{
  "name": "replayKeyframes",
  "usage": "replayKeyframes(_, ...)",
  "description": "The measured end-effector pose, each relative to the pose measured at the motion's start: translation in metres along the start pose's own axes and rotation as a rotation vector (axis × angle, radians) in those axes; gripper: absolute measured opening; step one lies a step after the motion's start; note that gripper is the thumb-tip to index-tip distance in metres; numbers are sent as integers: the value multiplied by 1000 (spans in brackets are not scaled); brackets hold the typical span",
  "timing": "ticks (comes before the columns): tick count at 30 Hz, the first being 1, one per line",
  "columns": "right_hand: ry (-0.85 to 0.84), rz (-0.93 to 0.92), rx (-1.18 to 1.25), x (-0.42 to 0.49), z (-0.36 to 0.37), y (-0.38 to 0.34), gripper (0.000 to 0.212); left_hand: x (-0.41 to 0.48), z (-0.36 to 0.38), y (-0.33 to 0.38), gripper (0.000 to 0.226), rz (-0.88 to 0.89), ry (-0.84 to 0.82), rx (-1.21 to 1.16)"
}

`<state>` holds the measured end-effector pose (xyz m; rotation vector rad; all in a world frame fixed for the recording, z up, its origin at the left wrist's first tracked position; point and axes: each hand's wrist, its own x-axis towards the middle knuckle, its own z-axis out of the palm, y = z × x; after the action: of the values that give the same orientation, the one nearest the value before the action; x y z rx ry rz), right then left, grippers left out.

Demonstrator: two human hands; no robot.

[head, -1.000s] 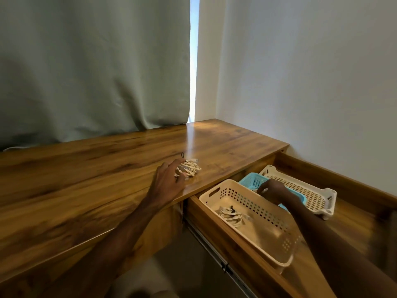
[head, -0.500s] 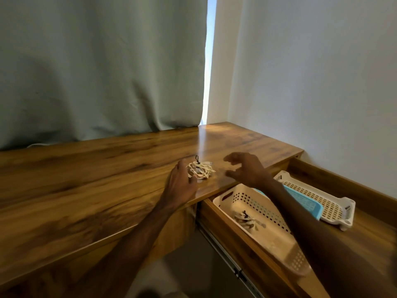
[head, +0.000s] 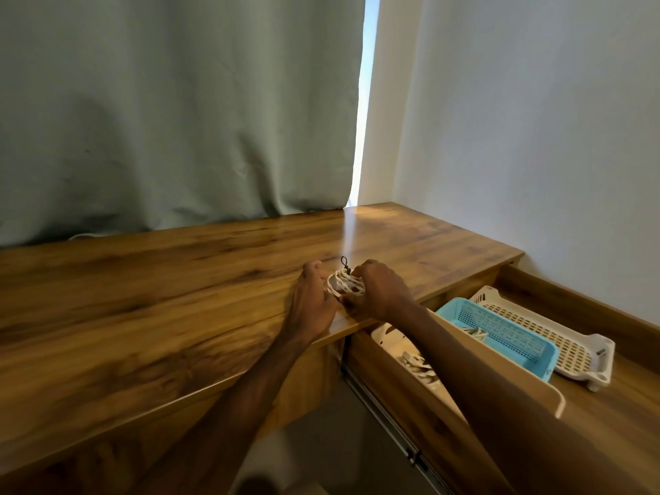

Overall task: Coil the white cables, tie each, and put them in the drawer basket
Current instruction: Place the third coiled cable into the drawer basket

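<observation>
A small coil of white cable (head: 343, 283) with a dark tie sticking up lies on the wooden desk top (head: 178, 280) near its front edge. My left hand (head: 312, 301) rests flat beside the coil with straight fingers touching its left side. My right hand (head: 378, 291) curls over the coil from the right and grips it. In the open drawer (head: 607, 416) stands a cream perforated basket (head: 528, 384) holding another tied white coil (head: 418, 364), partly hidden by my right forearm.
A blue basket (head: 500, 334) and a white perforated tray (head: 557, 337) lie behind the cream basket in the drawer. A grey curtain hangs behind the desk. A white wall stands to the right.
My right hand left the drawer basket, crossed to the desk top and closed over the coil. The left hand stayed beside the coil. The camera view shifted right.
</observation>
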<state>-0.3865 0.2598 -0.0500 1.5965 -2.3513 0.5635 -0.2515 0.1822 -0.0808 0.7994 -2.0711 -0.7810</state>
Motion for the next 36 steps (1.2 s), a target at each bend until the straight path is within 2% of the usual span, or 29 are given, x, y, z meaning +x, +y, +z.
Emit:
replayKeyframes(7,85,102,47,-24,-38,49,55,-4,12,1,26,176,-103,169)
replayKeyframes(14,155,301,53,-49,-93,128,48,-3,44,24,28,316,-252,278)
replayKeyframes(19,111,494,156,-65,-107,201,24,5,71,55,30,353,-340,299)
replayKeyframes(22,46,634,226,-68,-101,240,21,15,87,64,33,364,-379,353)
replayKeyframes(28,-53,847,235,-59,-48,307,38,28,109,71,21,403,-375,524)
replayKeyframes(31,-111,875,213,-53,-18,329,44,28,111,64,23,418,-352,507)
replayKeyframes(36,-128,826,217,-52,-15,323,29,30,110,59,26,416,-340,490)
